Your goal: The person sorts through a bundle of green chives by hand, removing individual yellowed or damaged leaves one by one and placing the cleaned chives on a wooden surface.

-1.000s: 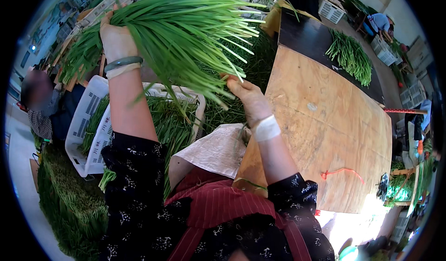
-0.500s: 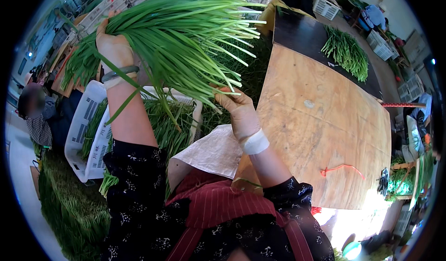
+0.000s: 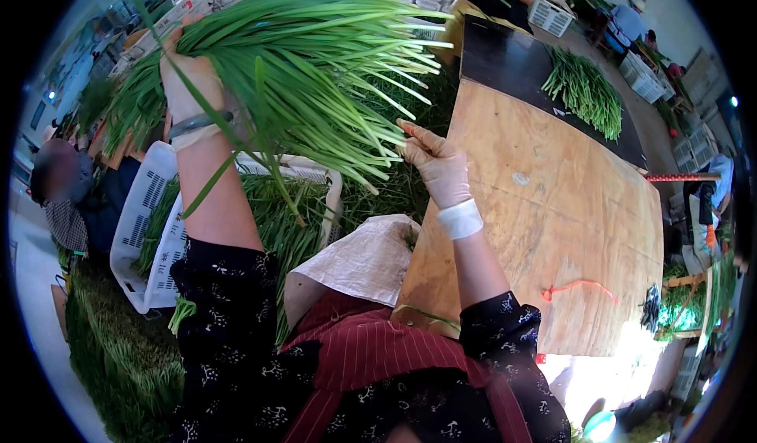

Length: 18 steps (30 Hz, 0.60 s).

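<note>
A large bunch of garlic chives (image 3: 292, 57) is held up in front of me, its pale cut ends pointing right and its leaves hanging to the left. My left hand (image 3: 192, 88), with a band at the wrist, is closed round the leafy part. My right hand (image 3: 438, 163), in a thin glove with a white wrist wrap, has its fingertips closed at the lower stem ends on the bunch's right side. Some loose leaves dangle below my left wrist.
Below the bunch stands a white plastic crate (image 3: 146, 230) holding more greens. A wooden board (image 3: 544, 214) lies to the right, with a red string (image 3: 579, 287) on it. Another pile of chives (image 3: 583, 92) rests on its dark far section. Other people sit or stand nearby.
My right hand has moved right and slightly up along the stem ends. The bunch and my left hand have stayed nearly in place, and a long loose leaf now crosses before my left wrist.
</note>
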Tool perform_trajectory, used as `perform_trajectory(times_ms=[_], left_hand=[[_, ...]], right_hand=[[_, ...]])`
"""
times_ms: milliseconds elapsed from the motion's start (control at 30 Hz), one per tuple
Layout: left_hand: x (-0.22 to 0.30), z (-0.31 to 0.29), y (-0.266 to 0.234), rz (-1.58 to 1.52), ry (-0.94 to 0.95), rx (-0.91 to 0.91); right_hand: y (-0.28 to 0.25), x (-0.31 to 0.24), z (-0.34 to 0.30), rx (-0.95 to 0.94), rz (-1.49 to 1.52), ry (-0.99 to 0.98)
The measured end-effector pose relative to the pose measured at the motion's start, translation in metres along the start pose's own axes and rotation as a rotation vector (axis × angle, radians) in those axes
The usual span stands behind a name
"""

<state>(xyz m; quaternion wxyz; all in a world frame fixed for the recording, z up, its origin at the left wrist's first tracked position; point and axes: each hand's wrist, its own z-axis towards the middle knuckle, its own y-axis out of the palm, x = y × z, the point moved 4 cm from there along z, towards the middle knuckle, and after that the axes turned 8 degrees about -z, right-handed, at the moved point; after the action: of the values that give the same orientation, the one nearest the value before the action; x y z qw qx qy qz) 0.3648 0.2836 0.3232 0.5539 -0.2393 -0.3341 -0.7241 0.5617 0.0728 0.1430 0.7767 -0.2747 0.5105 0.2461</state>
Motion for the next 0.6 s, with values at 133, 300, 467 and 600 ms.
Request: perform_trajectory(times_ms=[133,300,467,600], left_hand=[[-0.029,0.049,0.003,-0.786,-0.417,-0.123],[0.011,0.041,0.030,-1.067,-0.546,-0.244],[-0.002,0.051,0.066,-1.175,-0.574,-0.236],[0.021,0.042,0.080,-1.104,-0.645,-0.192]], right_hand=[[0.006,-0.031,0.005,0.106,-0.311,-0.217],[0.006,-0.044,0.003,-0.200,0.058,0.088],[-0.014,-0.027,0.005,-0.343,0.501,0.304],[-0.031,0.008,0.007,-0.261,0.224,0.238]])
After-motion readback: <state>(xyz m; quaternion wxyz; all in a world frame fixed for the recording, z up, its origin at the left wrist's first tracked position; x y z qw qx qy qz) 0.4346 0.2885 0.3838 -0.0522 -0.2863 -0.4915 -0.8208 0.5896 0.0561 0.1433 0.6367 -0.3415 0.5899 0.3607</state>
